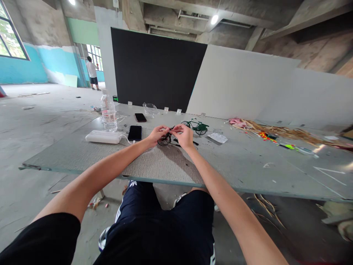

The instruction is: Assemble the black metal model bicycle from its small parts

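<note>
My left hand [157, 134] and my right hand [184, 137] meet over the middle of the table. Below the left fingers shows a small dark wheel [164, 140] of a model bicycle, which the left hand grips near its top. The right hand is in a pinch at the upper part of the same model; my fingers hide most of it. Just behind the right hand stands a green model bicycle [200, 127], upright on the table. Thin black pieces [195, 143] lie by the right hand.
On the left are a water bottle [108, 114], a white power strip-like block [102, 137] with a cable, and two phones [135, 133]. A crumpled clear wrapper [150, 109] and white paper [217, 137] lie nearby. Straw-like strands [273, 133] cover the right side. A person [92, 71] stands far left.
</note>
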The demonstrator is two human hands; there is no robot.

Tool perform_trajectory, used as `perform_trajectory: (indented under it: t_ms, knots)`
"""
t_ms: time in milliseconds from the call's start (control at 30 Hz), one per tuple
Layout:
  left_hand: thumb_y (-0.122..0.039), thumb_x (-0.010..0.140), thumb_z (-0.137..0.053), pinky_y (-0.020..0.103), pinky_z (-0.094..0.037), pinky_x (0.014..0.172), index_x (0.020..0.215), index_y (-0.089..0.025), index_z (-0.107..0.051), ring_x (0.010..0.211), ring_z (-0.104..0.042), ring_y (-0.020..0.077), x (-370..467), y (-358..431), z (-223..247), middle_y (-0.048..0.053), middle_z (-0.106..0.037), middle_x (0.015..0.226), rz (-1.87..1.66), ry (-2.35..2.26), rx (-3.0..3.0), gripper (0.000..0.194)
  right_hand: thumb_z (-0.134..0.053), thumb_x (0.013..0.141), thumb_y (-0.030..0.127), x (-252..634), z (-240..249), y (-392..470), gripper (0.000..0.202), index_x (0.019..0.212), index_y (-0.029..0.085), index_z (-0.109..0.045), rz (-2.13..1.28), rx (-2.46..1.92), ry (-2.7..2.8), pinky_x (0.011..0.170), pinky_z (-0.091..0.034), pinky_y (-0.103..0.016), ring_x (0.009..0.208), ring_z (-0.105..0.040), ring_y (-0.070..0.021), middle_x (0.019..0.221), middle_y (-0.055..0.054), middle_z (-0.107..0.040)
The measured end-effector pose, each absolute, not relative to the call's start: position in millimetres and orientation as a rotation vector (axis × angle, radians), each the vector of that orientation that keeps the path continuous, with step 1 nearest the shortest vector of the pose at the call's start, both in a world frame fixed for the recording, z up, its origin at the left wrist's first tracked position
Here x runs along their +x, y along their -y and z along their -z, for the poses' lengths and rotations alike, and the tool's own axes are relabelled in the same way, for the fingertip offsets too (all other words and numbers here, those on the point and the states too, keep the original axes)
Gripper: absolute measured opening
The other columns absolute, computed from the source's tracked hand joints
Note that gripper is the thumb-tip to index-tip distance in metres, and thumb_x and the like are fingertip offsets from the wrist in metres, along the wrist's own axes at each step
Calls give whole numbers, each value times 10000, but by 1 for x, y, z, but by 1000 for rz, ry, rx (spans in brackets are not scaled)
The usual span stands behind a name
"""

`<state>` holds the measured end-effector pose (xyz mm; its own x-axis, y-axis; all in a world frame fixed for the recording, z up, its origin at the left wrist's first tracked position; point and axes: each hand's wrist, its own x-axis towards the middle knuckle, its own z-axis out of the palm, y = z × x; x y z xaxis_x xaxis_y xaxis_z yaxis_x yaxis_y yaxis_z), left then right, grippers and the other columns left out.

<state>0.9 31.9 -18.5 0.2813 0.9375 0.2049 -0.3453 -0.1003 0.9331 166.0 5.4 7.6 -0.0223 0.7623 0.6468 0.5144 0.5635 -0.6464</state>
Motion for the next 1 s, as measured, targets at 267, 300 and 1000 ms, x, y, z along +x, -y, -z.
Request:
perform_trajectory:
  t_ms: [267, 300, 1000]
  knots:
    - [-428, 770, -810, 173, -354, 493, 840, -162, -661, 552, -544, 75, 0, -28, 16, -1, -655, 702, -1254, -698, 1297, 313, -745, 795, 502, 159, -4, -3, 316, 771, 211, -624, -253, -1068, 1636, 791, -568, -370, 783, -725, -237, 804, -78, -745]
    - [-426, 772, -808, 177, -367, 508, 838, -160, -670, 567, -548, 78, 0, -29, 16, 4, -660, 712, -1263, -707, 1312, 307, -744, 795, 504, 158, -5, -3, 319, 772, 210, -623, -252, -1069, 1636, 792, -567, -370, 783, -724, -238, 805, -80, -744]
    - [-472, 785, -740, 258, -458, 683, 867, -141, -701, 797, -592, 153, -5, -42, 18, 68, -686, 895, -1360, -866, 1481, 343, -791, 751, 208, 213, 4, -28, 101, 779, 188, -697, -277, -1311, 2250, 684, -468, -259, 720, -673, -160, 767, -18, -740]
